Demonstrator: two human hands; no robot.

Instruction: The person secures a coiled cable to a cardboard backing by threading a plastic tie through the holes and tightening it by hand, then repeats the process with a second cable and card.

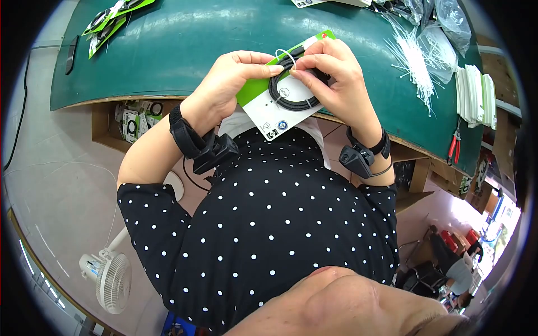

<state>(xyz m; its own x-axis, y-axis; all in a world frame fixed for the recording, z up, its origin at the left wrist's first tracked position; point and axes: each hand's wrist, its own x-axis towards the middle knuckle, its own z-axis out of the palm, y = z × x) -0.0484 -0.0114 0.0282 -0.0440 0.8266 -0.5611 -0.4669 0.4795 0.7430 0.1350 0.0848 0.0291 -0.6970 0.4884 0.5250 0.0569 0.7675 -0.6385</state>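
A coiled black cable (292, 106) lies against a white and green packaging card (263, 115), held over the table's near edge. My left hand (224, 81) is closed on the card's left side, its thumb on the coil. A white cable tie (284, 51) makes a loop at the top of the coil. The thumb and forefinger of my right hand (330, 73) pinch the tie at the coil. My right fingers partly hide the card's upper right part.
On the green table (185, 53) lie loose white cable ties (414, 59), stacked cards (475, 95), red-handled pliers (454, 147) and carded cables (109, 25) at far left. Below are a cardboard box (106, 126) and a fan (112, 277). Another person (460, 271) sits at lower right.
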